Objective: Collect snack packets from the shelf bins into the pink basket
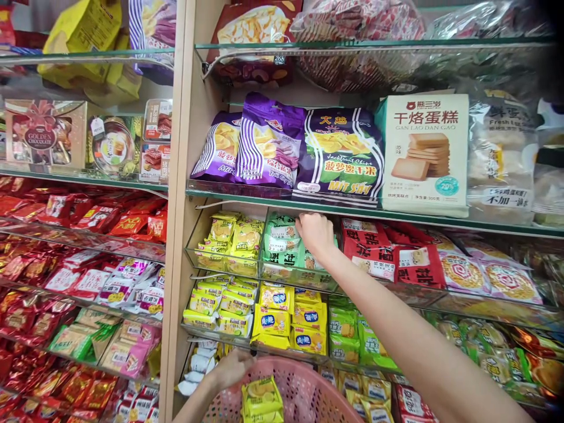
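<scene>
A pink perforated basket [326, 393] is at the bottom centre, and my left hand [235, 367] is closed on its rim at the left. Inside it lie yellow snack packets [262, 396]. My right hand [315, 235] reaches into a clear shelf compartment of green snack packets [279, 235], just under a glass shelf. Its fingers are curled down among those packets; the fingertips are hidden, so whatever they grip does not show. Yellow packets [249, 238] fill the compartment to the left, and red packets [365, 247] lie to the right, partly behind my forearm.
A glass shelf edge [352, 210] runs close above my right hand, bearing purple chip bags [273, 141] and a cake box [425, 153]. Lower tiers hold yellow [271, 317] and green-wrapped snacks [343, 335]. A wooden upright [176, 235] divides off shelves of red packets [94, 214].
</scene>
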Demonstrator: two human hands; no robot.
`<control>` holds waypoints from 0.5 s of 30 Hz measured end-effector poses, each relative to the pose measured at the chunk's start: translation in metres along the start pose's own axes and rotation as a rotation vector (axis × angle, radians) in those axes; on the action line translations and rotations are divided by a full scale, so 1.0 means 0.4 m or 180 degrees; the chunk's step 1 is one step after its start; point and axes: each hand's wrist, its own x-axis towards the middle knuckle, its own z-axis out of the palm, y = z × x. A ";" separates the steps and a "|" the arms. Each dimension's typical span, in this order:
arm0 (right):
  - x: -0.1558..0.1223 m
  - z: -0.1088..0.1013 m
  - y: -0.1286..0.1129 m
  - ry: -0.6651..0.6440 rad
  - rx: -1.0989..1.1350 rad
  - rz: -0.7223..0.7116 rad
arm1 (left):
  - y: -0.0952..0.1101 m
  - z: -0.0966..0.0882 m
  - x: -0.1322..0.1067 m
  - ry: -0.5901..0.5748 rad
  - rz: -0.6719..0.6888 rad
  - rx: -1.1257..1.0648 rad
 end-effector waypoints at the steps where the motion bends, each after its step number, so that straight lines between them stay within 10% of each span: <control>1: 0.004 0.005 0.001 -0.0012 0.0008 0.0041 | 0.000 -0.001 0.000 0.0023 0.0014 -0.0015; 15: -0.055 0.025 0.041 0.0890 0.0878 0.0497 | 0.000 -0.005 -0.003 0.0020 0.0082 0.0061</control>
